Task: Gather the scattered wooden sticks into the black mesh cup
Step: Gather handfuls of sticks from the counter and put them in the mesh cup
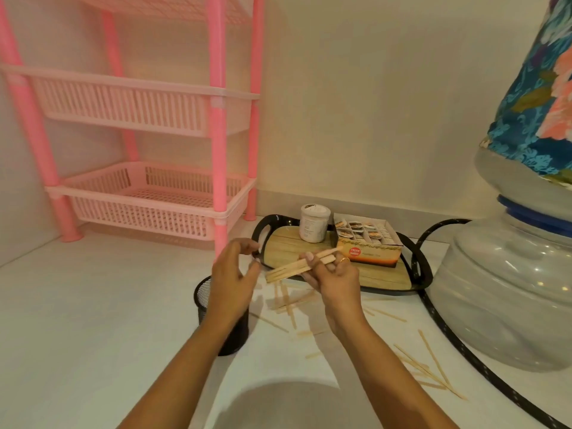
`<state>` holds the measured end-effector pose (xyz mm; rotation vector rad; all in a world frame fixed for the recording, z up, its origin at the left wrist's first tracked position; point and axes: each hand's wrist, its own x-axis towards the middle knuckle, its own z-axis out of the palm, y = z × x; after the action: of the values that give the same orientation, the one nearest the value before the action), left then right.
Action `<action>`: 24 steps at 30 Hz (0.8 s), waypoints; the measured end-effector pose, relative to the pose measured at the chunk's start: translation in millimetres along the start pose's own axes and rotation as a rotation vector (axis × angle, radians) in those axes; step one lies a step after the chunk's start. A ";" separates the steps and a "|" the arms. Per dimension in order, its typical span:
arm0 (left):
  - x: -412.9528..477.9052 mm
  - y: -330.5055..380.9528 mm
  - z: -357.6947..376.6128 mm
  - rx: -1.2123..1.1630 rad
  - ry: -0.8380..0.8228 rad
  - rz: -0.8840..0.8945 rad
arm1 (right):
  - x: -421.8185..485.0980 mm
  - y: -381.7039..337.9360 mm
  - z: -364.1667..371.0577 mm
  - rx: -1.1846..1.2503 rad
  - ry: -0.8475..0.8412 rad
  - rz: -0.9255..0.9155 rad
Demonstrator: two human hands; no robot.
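R hand (337, 283) is gripping stick bundle (291, 269), axis pointing down-left toward cup (204, 298). L hand (232, 274) is hovering nearer cup, fingers loose, prob. holding nothing.

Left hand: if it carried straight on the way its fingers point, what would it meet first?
Probably the near end of the bundle of wooden sticks that the right hand grips: the left hand points right, toward it. Depth is unclear; the handle of the black tray lies just behind.
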<state>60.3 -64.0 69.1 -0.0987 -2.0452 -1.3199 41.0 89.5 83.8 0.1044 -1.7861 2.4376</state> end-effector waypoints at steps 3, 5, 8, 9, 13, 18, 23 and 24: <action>8.3 -19.8 -18.8 0.229 0.035 -0.074 | 1.5 5.6 25.4 -0.075 -0.114 0.000; 8.4 -34.0 -25.3 0.356 -0.005 -0.138 | 1.9 11.7 39.4 -0.190 -0.199 -0.034; 4.1 -42.9 -26.5 0.348 -0.047 -0.229 | 4.8 18.2 52.0 -0.434 -0.288 -0.079; 3.5 -43.1 -26.7 0.332 -0.052 -0.249 | 5.8 19.9 55.1 -0.524 -0.317 -0.108; 4.7 -43.4 -26.5 0.354 -0.075 -0.277 | 5.5 24.6 61.8 -0.824 -0.424 -0.230; 3.8 -46.2 -25.9 0.385 -0.096 -0.277 | 2.2 31.5 60.0 -0.956 -0.552 -0.263; 4.0 -46.8 -25.4 0.421 -0.095 -0.279 | -3.9 42.0 48.8 -1.084 -0.741 -0.286; 3.9 -46.9 -25.3 0.435 -0.096 -0.275 | -5.0 43.9 46.8 -1.075 -0.756 -0.273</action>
<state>50.9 -108.6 41.1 0.3310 -2.4470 -1.0065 39.4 31.6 55.8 1.1431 -2.8360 1.0231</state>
